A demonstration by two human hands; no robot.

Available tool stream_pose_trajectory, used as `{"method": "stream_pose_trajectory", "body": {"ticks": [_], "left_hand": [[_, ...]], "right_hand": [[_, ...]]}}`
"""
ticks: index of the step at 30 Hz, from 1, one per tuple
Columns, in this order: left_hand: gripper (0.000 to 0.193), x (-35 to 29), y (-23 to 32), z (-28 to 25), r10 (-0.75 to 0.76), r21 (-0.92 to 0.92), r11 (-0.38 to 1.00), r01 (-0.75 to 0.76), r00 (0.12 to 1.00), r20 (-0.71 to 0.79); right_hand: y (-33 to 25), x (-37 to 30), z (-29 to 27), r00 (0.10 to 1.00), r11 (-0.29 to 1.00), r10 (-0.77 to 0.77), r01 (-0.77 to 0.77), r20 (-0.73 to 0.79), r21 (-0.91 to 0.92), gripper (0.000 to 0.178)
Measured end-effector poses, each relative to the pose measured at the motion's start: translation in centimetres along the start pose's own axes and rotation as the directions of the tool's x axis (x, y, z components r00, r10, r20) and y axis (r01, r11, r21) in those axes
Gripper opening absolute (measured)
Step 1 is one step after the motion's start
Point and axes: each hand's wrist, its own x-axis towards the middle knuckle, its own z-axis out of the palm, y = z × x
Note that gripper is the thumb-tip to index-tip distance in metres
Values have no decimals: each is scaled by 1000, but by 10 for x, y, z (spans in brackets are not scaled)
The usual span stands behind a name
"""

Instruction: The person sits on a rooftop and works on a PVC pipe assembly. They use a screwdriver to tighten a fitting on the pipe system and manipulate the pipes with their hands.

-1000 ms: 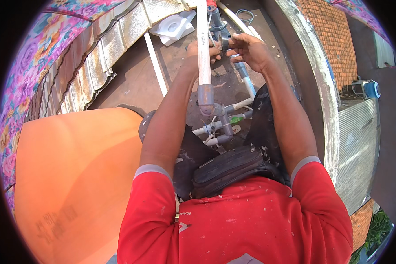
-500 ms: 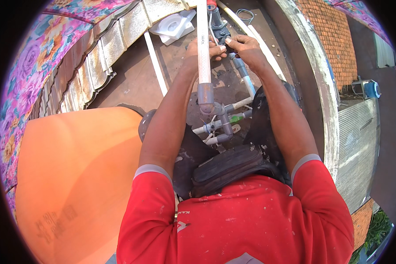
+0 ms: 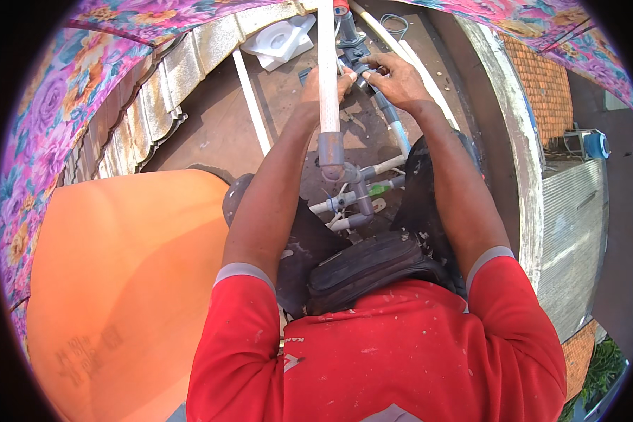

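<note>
A dark pump-like unit (image 3: 355,50) with a red top stands at the far middle. A grey pipe fitting (image 3: 363,70) joins it to a grey-and-blue pipe (image 3: 388,112) that slants back toward me. My right hand (image 3: 405,83) is closed, thumb and fingertips pinching at the fitting. On the fitting's left side, my left hand (image 3: 344,84) is closed too, its thumb tip against the fitting. The upright white pipe (image 3: 328,84) hides part of that hand, and whatever it pinches is too small to make out.
The white pipe ends in a grey elbow (image 3: 330,151) above more joined pipes between my knees. A large orange tank (image 3: 126,267) fills the left. White pipes (image 3: 252,102) and white foam pieces (image 3: 278,39) lie on the brown floor. A pale wall edge (image 3: 524,162) runs along the right.
Both hands have shifted slightly at the fitting. My right hand's fingers have moved a little nearer to me, and more of the fitting shows between the hands. The view has tilted slightly.
</note>
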Motion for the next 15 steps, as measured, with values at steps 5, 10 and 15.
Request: {"method": "stream_pose_trajectory", "body": {"ticks": [5,10,15], "left_hand": [[21,1,6,-4,-124,-245,960,134,991,58],[21,1,13,-7,-234,-491,826,275,961,144],[20,3,7,-4,-219,-534,813,232,972,89]], "right_hand": [[0,9,-7,941,978,177,-200,289,53,26],[5,8,-8,911,957,140,-225,387,185,26],[2,8,-4,939,987,121,-148,323,60,26]]}}
